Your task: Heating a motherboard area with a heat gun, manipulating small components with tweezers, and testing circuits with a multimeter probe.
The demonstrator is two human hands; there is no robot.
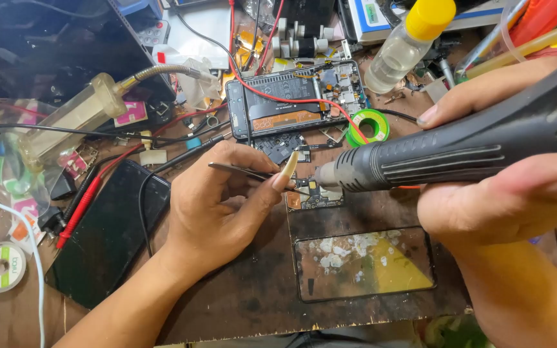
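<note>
My left hand (217,206) pinches thin metal tweezers (240,170) whose tips reach a small circuit board (314,198) lying on a dark scorched work board (259,283). My right hand (504,193) grips a black hot-air gun handle (459,151); its metal nozzle (325,176) points left at the same circuit board, almost touching it. Behind them lies an opened phone (291,96) showing its battery and inner parts, with a red wire (278,96) across it.
A cracked glass panel (362,261) rests on the work board in front. A dark phone (107,232) and red probe (78,216) lie left. A green solder spool (369,125), yellow-capped bottle (407,45), large syringe (66,122) and cables crowd the back.
</note>
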